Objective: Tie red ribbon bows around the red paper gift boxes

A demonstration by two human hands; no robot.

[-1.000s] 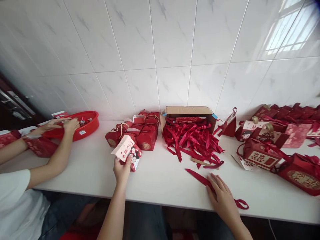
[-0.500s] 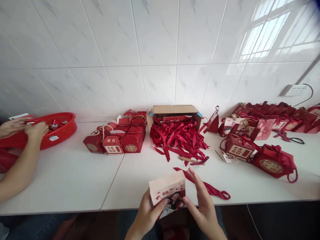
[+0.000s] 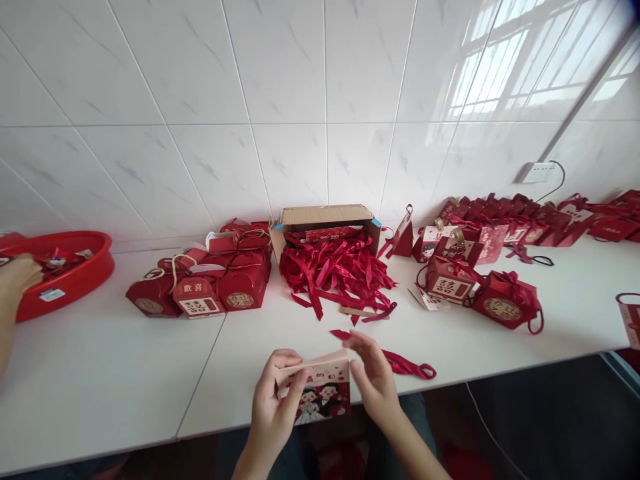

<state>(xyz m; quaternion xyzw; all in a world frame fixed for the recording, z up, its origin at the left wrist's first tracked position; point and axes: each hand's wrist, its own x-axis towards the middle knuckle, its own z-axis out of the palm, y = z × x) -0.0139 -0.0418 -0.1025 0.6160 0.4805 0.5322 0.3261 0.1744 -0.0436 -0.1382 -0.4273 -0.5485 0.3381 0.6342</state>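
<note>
My left hand (image 3: 276, 393) is closed on a paper gift box (image 3: 324, 400), thumb on the front and fingers behind. The box has a pale top flap and a printed cartoon couple in wedding dress on red. At its right edge is my right hand (image 3: 373, 377), with thumb and fingers apart and curved; whether the thumb touches the edge I cannot tell. Just behind that hand, a dark red ribbon (image 3: 407, 365) with a loop at one end lies on the white table (image 3: 150, 380).
A cardboard box (image 3: 327, 215) spills red ribbons (image 3: 340, 267) at the back. Finished-looking red boxes (image 3: 245, 287) stand left of it, more tied boxes (image 3: 505, 300) to the right. Far left, another person's arm (image 3: 17, 283) reaches into a red basin (image 3: 95, 267).
The view has swung right. The gift box has turned more upright, with its front facing me and its top flap tilted back. My right thumb has shifted up along its edge.
</note>
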